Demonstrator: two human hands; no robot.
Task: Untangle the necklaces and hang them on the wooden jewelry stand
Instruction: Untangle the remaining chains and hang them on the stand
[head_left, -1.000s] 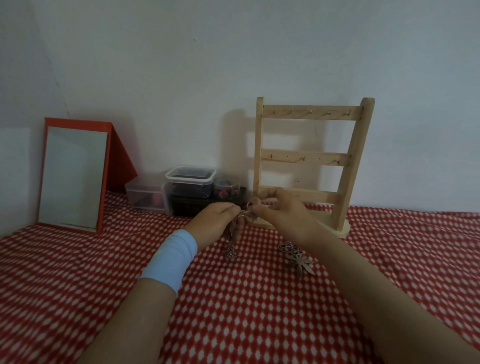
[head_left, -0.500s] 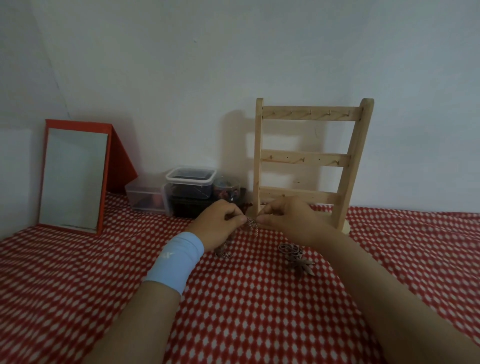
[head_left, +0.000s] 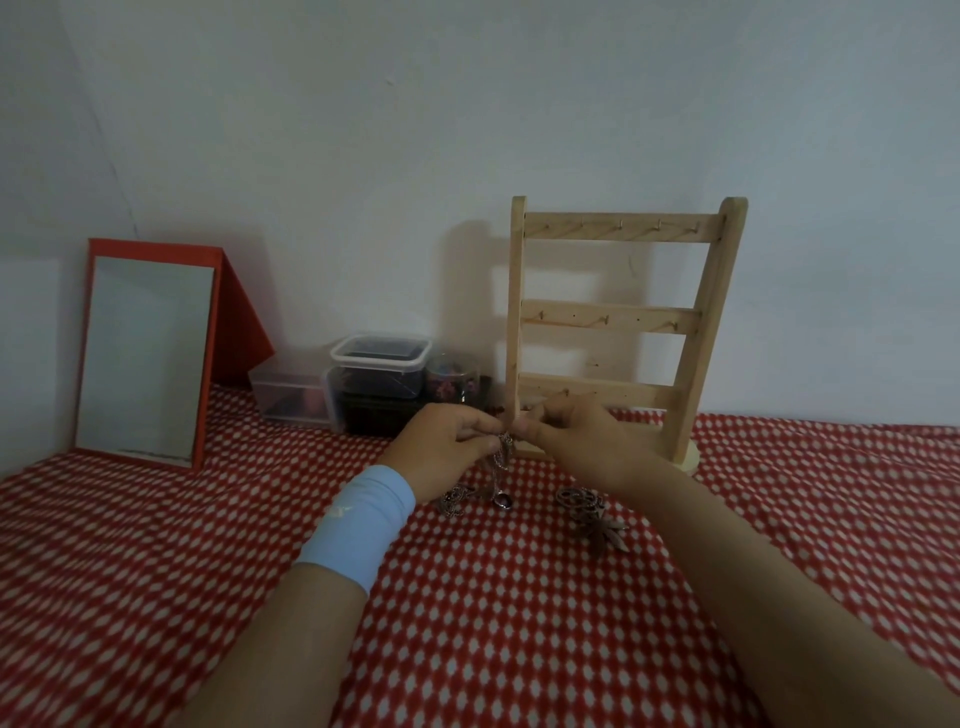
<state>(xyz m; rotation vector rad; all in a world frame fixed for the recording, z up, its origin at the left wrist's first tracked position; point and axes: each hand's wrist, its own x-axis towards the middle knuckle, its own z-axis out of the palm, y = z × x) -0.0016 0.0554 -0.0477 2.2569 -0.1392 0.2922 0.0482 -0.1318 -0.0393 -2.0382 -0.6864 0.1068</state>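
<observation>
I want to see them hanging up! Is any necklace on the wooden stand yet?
No, the wooden jewelry stand has bare hooks; the left hand and right hand pinch the tangled necklaces.

The left hand and right hand have drawn together again, fingertips meeting on the necklace chain; a strand now hangs straight below the pinch; a small dark pendant, seemingly pulled clear of the tangle, has appeared on the cloth.

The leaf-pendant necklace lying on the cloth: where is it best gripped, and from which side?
On the leaf-pendant necklace, probably the bunched chain behind the pendant, pinched from above: it lies flat on the tablecloth, apart from the tangle.
</observation>
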